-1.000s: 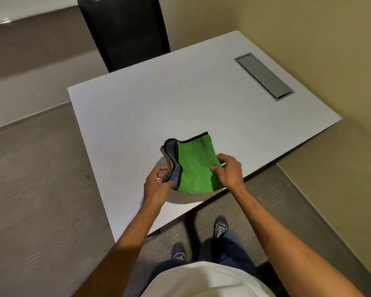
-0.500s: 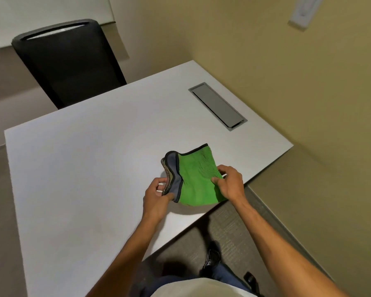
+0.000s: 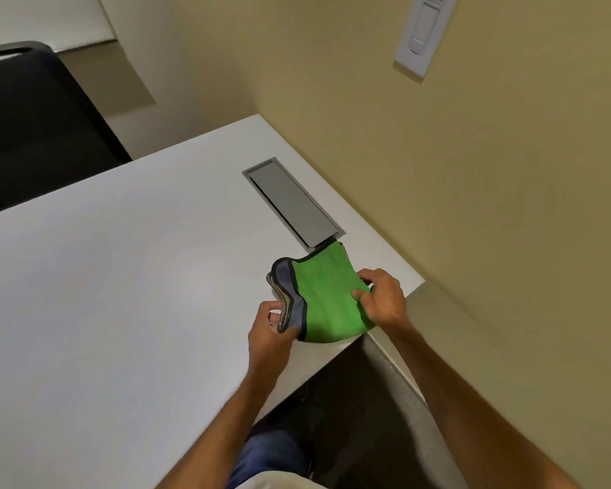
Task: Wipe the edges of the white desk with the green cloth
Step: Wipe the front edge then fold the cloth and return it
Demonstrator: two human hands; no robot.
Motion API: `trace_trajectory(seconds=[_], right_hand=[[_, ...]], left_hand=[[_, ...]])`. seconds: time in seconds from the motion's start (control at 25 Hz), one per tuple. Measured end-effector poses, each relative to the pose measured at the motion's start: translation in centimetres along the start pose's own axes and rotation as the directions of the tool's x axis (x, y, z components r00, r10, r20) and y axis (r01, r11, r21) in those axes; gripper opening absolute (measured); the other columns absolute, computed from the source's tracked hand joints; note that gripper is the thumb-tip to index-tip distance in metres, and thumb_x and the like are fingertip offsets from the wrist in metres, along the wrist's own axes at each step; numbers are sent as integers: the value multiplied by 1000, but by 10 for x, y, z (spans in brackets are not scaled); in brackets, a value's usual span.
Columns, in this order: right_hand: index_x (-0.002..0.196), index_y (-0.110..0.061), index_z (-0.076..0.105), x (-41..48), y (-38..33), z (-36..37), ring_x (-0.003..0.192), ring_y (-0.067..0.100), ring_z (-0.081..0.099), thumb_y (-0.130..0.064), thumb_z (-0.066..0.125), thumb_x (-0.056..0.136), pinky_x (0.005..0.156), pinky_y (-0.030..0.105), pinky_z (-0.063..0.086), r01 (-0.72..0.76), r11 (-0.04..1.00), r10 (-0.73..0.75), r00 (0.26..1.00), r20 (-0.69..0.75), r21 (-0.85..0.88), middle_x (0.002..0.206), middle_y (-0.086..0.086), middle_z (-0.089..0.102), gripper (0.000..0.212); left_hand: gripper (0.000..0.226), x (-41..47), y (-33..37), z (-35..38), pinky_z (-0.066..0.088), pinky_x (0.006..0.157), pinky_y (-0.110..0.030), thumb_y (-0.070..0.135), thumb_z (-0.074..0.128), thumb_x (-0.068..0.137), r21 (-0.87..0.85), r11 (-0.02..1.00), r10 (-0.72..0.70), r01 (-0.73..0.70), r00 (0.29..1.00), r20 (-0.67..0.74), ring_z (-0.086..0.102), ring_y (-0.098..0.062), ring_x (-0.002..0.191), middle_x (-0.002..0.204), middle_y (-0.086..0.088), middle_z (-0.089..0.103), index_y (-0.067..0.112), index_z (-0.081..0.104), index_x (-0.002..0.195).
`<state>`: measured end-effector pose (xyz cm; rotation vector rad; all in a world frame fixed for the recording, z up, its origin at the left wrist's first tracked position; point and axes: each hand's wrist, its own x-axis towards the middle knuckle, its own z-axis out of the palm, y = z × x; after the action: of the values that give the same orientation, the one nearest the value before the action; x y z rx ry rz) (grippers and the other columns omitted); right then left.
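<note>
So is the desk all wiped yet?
Not yet. Done: the green cloth is picked up and folded. In hand: the left hand and right hand hold it above the white desk, near its corner. Left: wiping the edges; no wiping shows.

Both forearms are bare from wrist to the frame's lower edge, with no sleeve, watch or band showing on either. The left hand (image 3: 267, 342) and the right hand (image 3: 381, 298) are bare too, without gloves, and no ring can be made out. At the bottom edge a pale, off-white shirt (image 3: 279, 483) hem shows. Just above it lies a patch of blue jeans (image 3: 268, 457), the fabric mid-blue and slightly faded. Any footwear is lost in shadow.
</note>
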<state>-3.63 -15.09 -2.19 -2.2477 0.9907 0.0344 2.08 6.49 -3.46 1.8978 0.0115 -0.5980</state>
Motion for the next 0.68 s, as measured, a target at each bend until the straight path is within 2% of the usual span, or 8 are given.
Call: trace_trajectory(seconds=[0.08,0.16,0.24,0.32,0.44,0.68], right_hand=[[127,-18,69,31,19,-11,106,25,60,-13,69,91,88,33,44,-13,999,13,1000,-7,-36,124,9,65,36],[125,-20,70,62,38,-20,115,29,59,-8,67,87,86,31,41,-38,994,37,999,-11,-102,120,9,64,39],[126,-20,70,92,52,-28,114,29,58,-9,67,88,82,29,37,-44,981,54,998,44,-190,117,8,63,40],[123,-19,72,118,63,-32,107,26,58,-11,69,88,81,29,35,-25,978,45,995,94,-205,115,8,63,36],[120,-18,73,149,75,-29,98,21,56,-12,72,88,79,28,34,24,978,2,992,128,-206,112,8,65,33],[125,-17,71,181,107,-24,108,28,62,-13,69,91,82,30,40,5,971,40,982,185,-240,115,10,68,34]], left_hand=[[37,20,5,35,42,53,-13,-8,68,78,43,999,13,-13,1000,-1,57,-17,73,82,1,62,17,56,102],[40,41,9,69,45,59,-19,-4,68,80,75,997,-1,-1,1000,22,62,-18,81,92,-2,64,18,55,110],[41,57,11,99,51,65,-26,-4,67,81,81,995,-55,53,998,29,64,-20,86,98,-5,64,21,54,113],[42,70,11,122,52,70,-30,-5,66,82,100,993,-64,62,998,18,63,-22,90,104,-5,61,21,54,112],[43,86,9,148,47,70,-22,-6,65,85,122,990,-76,71,996,39,59,-20,96,111,-2,54,19,53,118],[43,98,-7,177,52,75,-26,-3,67,83,109,973,-206,201,978,39,64,-21,96,114,-1,56,21,53,116]])
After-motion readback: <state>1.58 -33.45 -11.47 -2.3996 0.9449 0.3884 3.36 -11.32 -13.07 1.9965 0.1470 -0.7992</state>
